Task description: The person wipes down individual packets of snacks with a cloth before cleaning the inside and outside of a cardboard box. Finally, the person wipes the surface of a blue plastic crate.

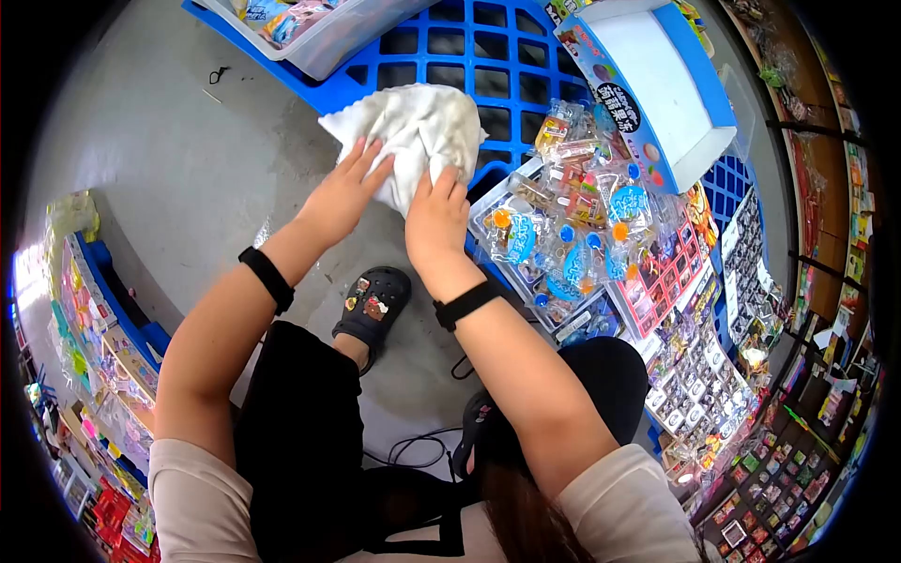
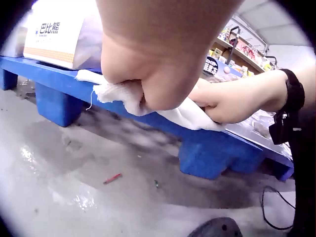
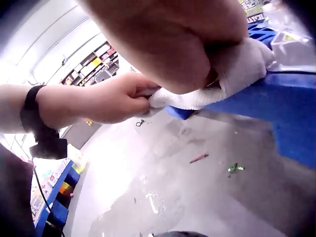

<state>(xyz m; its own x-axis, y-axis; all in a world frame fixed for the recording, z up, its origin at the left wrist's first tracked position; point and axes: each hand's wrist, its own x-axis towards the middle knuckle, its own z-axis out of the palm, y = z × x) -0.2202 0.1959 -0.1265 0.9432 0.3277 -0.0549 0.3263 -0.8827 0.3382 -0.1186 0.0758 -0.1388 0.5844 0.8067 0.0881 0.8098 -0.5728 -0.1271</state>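
Observation:
A crumpled white cloth point(image 1: 413, 127) lies over the near edge of the blue plastic pallet point(image 1: 460, 70). My left hand point(image 1: 343, 192) holds its left side, fingers spread over the top. Beside it, my right hand point(image 1: 436, 220) grips the near right part. In the left wrist view the cloth point(image 2: 133, 96) bunches between the left thumb and fingers, and its lower edge hangs along the pallet's side. The right wrist view has the cloth point(image 3: 242, 69) folded around the right fingers, most of them hidden.
Bagged sweets point(image 1: 572, 206) and an opened blue box point(image 1: 648, 84) stand on the pallet to the right. A translucent bin point(image 1: 324, 38) sits at the back left. Below, the grey floor point(image 1: 188, 103) holds small litter, a dark clog point(image 1: 375, 305) and a black cable point(image 1: 413, 446).

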